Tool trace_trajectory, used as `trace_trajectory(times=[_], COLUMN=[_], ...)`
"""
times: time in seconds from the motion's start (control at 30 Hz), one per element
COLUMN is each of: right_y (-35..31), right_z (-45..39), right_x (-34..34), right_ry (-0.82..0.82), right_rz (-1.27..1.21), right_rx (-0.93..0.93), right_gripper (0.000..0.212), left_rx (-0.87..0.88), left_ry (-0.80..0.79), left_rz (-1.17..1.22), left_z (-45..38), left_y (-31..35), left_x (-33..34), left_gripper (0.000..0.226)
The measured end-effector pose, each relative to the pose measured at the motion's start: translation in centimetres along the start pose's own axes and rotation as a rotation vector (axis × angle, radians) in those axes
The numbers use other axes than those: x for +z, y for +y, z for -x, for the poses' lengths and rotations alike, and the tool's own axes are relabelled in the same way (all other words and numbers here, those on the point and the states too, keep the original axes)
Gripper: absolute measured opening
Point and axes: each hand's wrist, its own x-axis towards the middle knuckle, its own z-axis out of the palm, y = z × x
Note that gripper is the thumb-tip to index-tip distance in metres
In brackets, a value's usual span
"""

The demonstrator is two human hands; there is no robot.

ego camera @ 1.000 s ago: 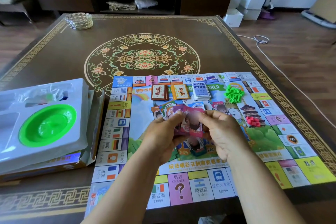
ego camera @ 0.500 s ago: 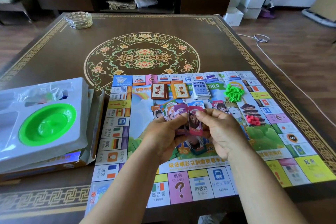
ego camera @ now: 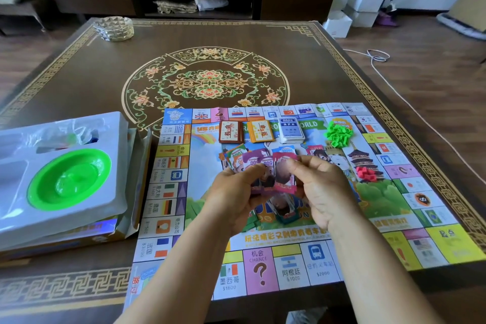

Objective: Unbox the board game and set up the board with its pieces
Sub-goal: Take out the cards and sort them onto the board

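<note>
While the board (ego camera: 263, 258) lies flat on the table (ego camera: 315, 60) with three card decks (ego camera: 263, 130), green houses (ego camera: 338, 134) and red pieces (ego camera: 366, 173) already set on it, both hands work above its centre. Left hand (ego camera: 234, 200) grips a fanned stack of notes (ego camera: 252, 163), spread apparently so each denomination reads at a glance, and right hand (ego camera: 319, 192) pinches one pink note (ego camera: 285, 176) at the fan's edge, probably to sort it into a separate pile. Beside the board's left edge sits the box (ego camera: 79, 234), its white tray (ego camera: 115, 187) holding a green bowl (ego camera: 69, 179).
</note>
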Motion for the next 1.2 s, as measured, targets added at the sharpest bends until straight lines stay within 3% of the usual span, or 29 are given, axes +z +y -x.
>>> trace_trajectory(times=[0.23, 0.4, 0.53, 0.63, 0.9, 1.2], right_y=[0.0, -0.3, -0.8, -0.8, -0.7, -2.5], right_z=[0.4, 0.8, 0.7, 0.6, 0.7, -1.8], right_x=[0.8, 0.6, -0.5, -0.8, -0.4, -3.2], right_ry=[-0.042, -0.137, -0.19, -0.191, -0.086, 0.145], right_rz=[0.014, -0.03, -0.064, -0.068, -0.024, 0.3], right_rx=[-0.018, 0.1, 0.215, 0.251, 0.221, 0.057], right_gripper=[0.006, 0.032, 0.009, 0.007, 0.009, 0.007], left_rx=[0.004, 0.042, 0.066, 0.063, 0.036, 0.002], left_ry=[-0.008, 0.038, 0.073, 0.063, 0.091, 0.108], left_rz=[-0.071, -0.084, -0.067, -0.055, -0.074, -0.063], left_z=[0.0, 0.1, 0.2, 0.2, 0.1, -0.1], left_y=[-0.2, -0.1, 0.1, 0.3, 0.2, -0.2], left_x=[-0.3, -0.1, -0.1, -0.1, 0.0, 1.6], left_gripper=[0.003, 0.008, 0.014, 0.009, 0.013, 0.011])
